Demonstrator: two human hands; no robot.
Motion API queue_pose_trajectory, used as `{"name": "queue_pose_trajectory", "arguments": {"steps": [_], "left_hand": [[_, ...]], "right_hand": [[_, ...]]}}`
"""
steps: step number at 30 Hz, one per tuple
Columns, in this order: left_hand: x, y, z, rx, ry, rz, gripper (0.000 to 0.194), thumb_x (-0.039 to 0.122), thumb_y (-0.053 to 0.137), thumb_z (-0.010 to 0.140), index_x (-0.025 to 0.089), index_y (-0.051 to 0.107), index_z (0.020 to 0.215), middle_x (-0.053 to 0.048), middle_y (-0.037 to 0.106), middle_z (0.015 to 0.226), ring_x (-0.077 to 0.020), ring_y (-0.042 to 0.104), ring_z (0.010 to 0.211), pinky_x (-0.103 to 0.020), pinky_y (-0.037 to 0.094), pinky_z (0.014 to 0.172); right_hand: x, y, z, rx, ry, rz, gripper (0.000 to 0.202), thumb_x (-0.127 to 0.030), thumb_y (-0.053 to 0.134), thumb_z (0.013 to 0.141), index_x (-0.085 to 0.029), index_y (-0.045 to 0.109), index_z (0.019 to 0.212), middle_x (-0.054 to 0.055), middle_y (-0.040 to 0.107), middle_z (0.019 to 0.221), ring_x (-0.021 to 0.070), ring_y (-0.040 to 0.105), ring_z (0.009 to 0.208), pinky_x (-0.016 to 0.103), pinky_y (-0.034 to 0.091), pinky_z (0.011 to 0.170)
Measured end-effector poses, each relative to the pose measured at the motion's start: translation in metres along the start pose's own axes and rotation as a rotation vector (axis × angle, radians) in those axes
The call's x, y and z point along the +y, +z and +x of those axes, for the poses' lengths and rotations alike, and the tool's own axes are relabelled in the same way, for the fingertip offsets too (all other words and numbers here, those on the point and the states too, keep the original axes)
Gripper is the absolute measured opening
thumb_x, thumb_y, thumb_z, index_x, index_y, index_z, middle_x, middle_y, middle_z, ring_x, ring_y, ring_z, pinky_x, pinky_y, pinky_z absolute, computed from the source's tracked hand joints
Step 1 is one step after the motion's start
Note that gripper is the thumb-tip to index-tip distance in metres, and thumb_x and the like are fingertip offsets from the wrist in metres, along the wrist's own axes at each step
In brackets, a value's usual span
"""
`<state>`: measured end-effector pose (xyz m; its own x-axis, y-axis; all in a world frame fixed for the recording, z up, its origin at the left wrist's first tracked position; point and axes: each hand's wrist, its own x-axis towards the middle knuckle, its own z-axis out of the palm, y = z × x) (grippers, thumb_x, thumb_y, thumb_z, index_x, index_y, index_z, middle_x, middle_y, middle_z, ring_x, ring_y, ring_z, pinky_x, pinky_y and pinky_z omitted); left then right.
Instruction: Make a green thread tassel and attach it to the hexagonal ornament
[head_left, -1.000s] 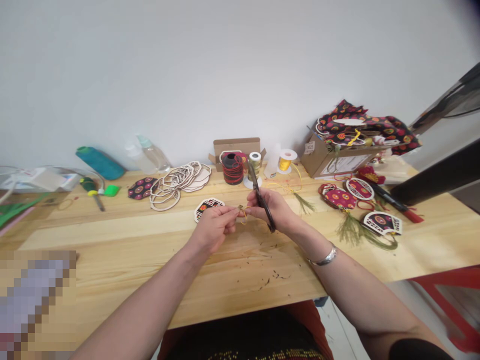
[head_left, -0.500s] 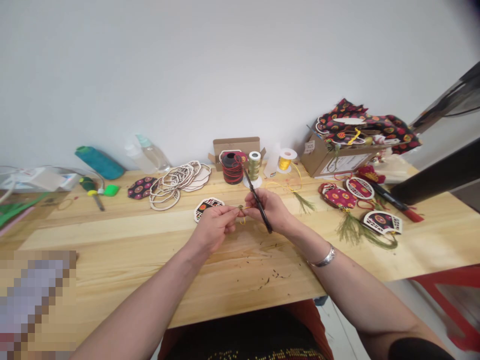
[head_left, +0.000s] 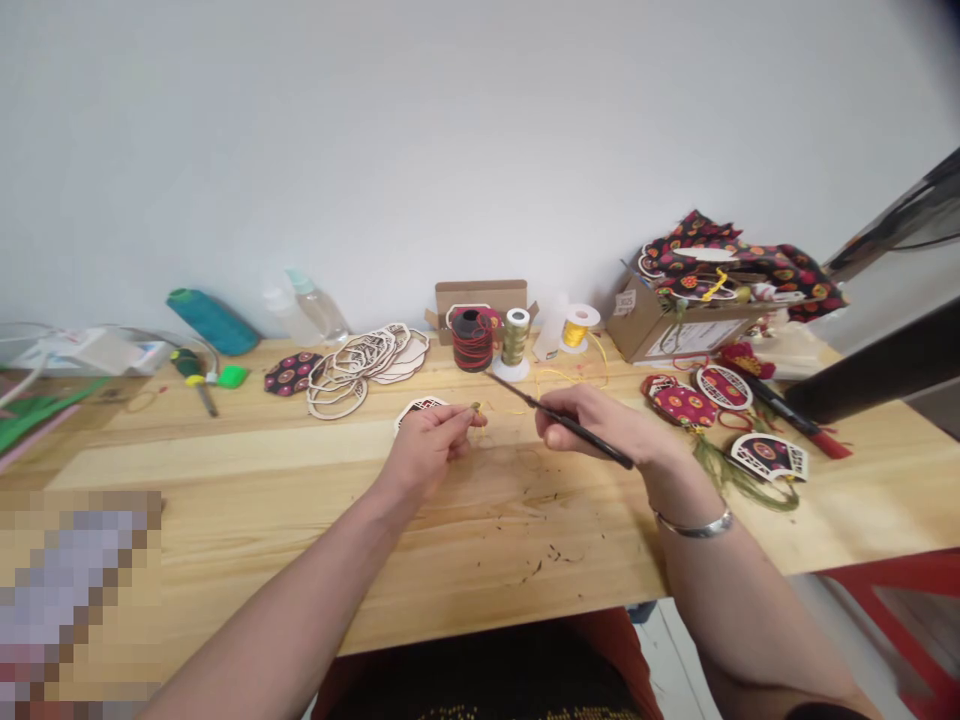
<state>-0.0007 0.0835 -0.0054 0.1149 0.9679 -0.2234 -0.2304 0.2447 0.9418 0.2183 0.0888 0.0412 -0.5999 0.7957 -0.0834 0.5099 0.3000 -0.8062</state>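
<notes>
My left hand (head_left: 429,442) is closed in a pinch on a thin yellow cord, beside a small olive-coloured piece (head_left: 476,407) at the fingertips. The exact kind of that piece is too small to make out. Partly behind this hand, a white-rimmed ornament (head_left: 420,406) lies on the table. To the right, my right hand (head_left: 581,420) is wrapped round a long, slim black tool (head_left: 517,392). Its pointed end reaches left toward the thread spools, and its other end sticks out past the wrist. The two hands are apart.
Along the wall stand a spool of dark red cord (head_left: 472,345), an olive thread spool (head_left: 515,340) and a yellow spool (head_left: 576,330). Cut-out frames (head_left: 367,360) lie left; tasselled ornaments (head_left: 682,402) and a cardboard box (head_left: 652,330) are right. Dark scraps (head_left: 551,555) dot the table (head_left: 300,530).
My right hand has moved right, away from my left hand, and the black tool has swung to a flatter slant. My left hand keeps its pinch in nearly the same place.
</notes>
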Motion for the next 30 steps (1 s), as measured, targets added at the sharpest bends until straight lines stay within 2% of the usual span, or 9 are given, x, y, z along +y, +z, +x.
{"name": "queue_pose_trajectory", "arguments": {"steps": [2,4,10,20,24,30], "left_hand": [[0.000,-0.001,0.000,0.017,0.009,-0.015,0.029,0.035,0.078,0.058,0.007,0.071,0.063,0.007,0.034,0.041,-0.0038,0.025,0.041,-0.022,0.018,0.044],[0.000,-0.002,0.001,0.029,0.025,-0.030,0.027,0.033,0.078,0.058,0.007,0.071,0.063,0.006,0.037,0.042,-0.0037,0.025,0.041,-0.022,0.019,0.043],[0.000,-0.003,0.001,0.028,0.052,-0.064,0.021,0.028,0.076,0.061,0.008,0.071,0.064,0.002,0.046,0.048,-0.0039,0.028,0.041,-0.023,0.020,0.043],[0.001,0.000,-0.001,0.000,0.032,-0.070,0.022,0.029,0.078,0.059,0.008,0.070,0.062,0.006,0.037,0.042,-0.0040,0.026,0.041,-0.023,0.018,0.044],[0.002,0.000,-0.001,-0.003,0.026,-0.071,0.022,0.028,0.077,0.059,0.007,0.070,0.062,0.007,0.034,0.041,-0.0041,0.025,0.041,-0.023,0.019,0.044],[0.002,0.001,-0.001,-0.010,0.034,-0.075,0.022,0.028,0.078,0.059,0.007,0.070,0.062,0.005,0.039,0.044,-0.0040,0.026,0.042,-0.022,0.020,0.044]], "right_hand": [[0.003,-0.006,-0.003,-0.129,0.045,-0.072,0.055,-0.069,0.052,0.073,-0.015,0.051,0.063,-0.004,0.035,0.059,0.0090,0.030,0.055,0.025,0.022,0.049],[0.008,-0.008,-0.002,-0.170,0.099,-0.116,0.056,-0.071,0.051,0.073,-0.016,0.047,0.059,-0.004,0.031,0.058,0.0088,0.027,0.055,0.025,0.021,0.049],[0.017,-0.003,0.003,-0.173,0.163,-0.146,0.056,-0.069,0.053,0.073,-0.017,0.041,0.054,-0.005,0.026,0.057,0.0088,0.024,0.055,0.026,0.019,0.049],[0.018,0.003,0.007,-0.117,0.207,-0.097,0.055,-0.064,0.060,0.069,-0.018,0.036,0.049,-0.005,0.023,0.055,0.0082,0.022,0.053,0.026,0.017,0.048],[0.019,0.004,0.008,-0.111,0.215,-0.102,0.055,-0.064,0.063,0.067,-0.017,0.039,0.049,-0.006,0.023,0.054,0.0082,0.022,0.053,0.026,0.017,0.048],[0.020,0.004,0.009,-0.094,0.225,-0.108,0.056,-0.067,0.063,0.064,-0.017,0.042,0.049,-0.005,0.024,0.054,0.0087,0.023,0.054,0.026,0.018,0.049]]}}
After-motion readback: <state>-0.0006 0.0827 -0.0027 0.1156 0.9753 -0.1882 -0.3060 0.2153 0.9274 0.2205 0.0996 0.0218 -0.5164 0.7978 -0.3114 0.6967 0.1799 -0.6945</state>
